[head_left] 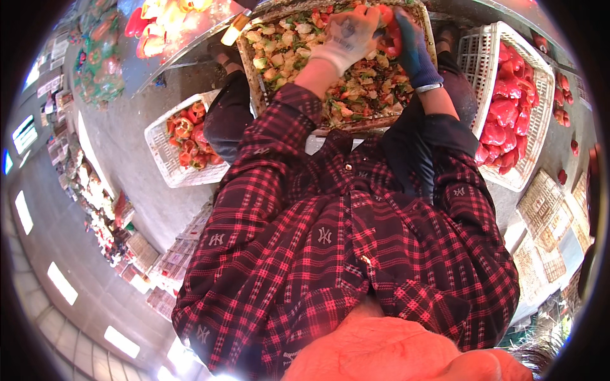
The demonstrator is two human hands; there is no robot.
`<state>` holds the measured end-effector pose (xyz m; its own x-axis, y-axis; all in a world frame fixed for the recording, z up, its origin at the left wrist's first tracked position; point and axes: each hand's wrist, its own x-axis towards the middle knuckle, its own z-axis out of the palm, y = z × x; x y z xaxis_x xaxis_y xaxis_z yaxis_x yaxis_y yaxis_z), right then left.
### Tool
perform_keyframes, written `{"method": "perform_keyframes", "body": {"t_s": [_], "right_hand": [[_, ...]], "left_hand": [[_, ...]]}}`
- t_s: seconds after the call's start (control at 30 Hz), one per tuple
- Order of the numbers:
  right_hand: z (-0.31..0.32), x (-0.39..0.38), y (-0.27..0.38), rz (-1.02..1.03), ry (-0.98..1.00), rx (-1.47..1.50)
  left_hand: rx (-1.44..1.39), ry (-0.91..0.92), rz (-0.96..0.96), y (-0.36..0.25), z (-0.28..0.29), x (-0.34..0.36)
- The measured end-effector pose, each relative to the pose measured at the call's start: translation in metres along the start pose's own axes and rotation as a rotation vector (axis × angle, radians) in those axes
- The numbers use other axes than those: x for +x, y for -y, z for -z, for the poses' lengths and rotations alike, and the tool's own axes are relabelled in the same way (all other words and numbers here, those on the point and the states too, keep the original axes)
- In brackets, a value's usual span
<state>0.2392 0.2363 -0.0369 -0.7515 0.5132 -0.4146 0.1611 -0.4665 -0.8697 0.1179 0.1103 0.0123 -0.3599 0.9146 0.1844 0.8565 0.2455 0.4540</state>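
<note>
My left hand (348, 39), in a white glove, is raised over the rear of a worn tray (248, 60), its curled fingers against a red pepper (389, 38); what they grip is unclear. Beside it, my right hand (414, 60), in a blue glove, is closed on that pepper. The tray between my legs holds pale pepper cores (343, 95) with seeds and green bits.
A white crate (159, 146) of cored peppers stands left, another (530, 140) of glossy red peppers right. Upper left are a metal tabletop (184, 44) with peppers, a yellow-handled tool (236, 28) and green mesh bags (95, 70). Loose peppers (560, 95) lie far right.
</note>
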Motion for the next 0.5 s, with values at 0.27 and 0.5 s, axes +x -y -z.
{"method": "perform_keyframes", "body": {"t_s": [0.27, 0.5], "right_hand": [[-0.051, -0.038, 0.057, 0.006, 0.547, 0.516], [-0.030, -0.012, 0.011, -0.099, 0.136, 0.501]], "left_hand": [[-0.535, 0.419, -0.019, 0.049, 0.037, -0.042], [-0.256, -0.394, 0.151, -0.011, -0.008, -0.030]]}}
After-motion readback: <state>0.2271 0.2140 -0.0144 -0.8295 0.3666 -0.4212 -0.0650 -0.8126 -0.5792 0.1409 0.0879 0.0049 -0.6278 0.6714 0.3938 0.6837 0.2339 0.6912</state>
